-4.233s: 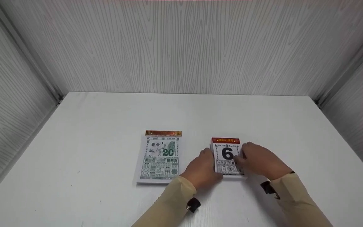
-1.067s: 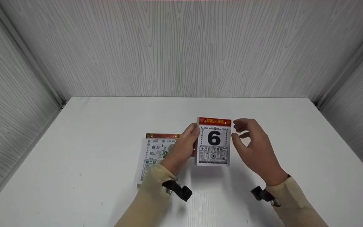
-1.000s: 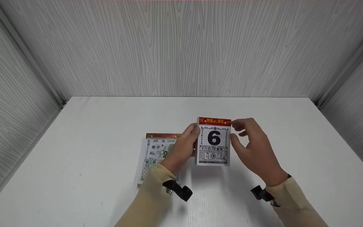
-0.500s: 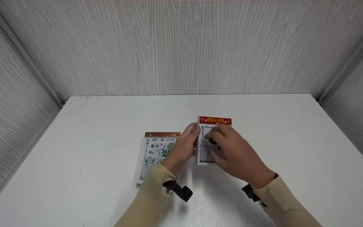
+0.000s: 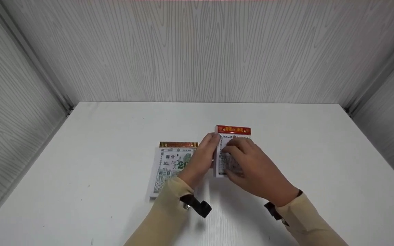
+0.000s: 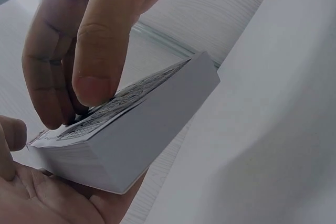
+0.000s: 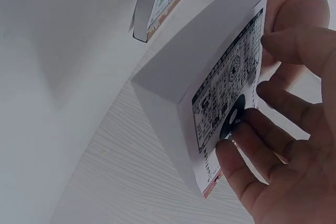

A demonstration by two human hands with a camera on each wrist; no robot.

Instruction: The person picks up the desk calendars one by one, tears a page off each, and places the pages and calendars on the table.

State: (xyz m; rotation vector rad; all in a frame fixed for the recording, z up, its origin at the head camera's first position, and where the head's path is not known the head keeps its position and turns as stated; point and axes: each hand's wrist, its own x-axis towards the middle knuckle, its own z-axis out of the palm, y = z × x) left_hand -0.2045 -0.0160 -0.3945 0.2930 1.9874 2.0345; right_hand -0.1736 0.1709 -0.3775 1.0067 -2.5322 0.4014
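My left hand (image 5: 200, 160) grips a small tear-off calendar (image 5: 222, 165) by its left side, its thumb at the left edge and the other fingers behind. The thick white block with a red header strip (image 5: 233, 130) is held tilted above the table. My right hand (image 5: 260, 171) lies over the front page and hides most of the number. In the right wrist view, its loosely bent fingertips (image 7: 226, 150) rest on the printed page, with the thumb apart from them. A larger tear-off calendar (image 5: 171, 160) with a green 20 lies left, partly behind my left hand.
The white table (image 5: 80, 164) reaches back to a grey wood-grain panel (image 5: 197, 51). Similar panels stand on the left and right sides. Each wrist wears a black camera strap (image 5: 197, 205).
Over the last seconds, my left hand lifted the small calendar off the table and moved it left. My right hand then came from the right side onto its front page.
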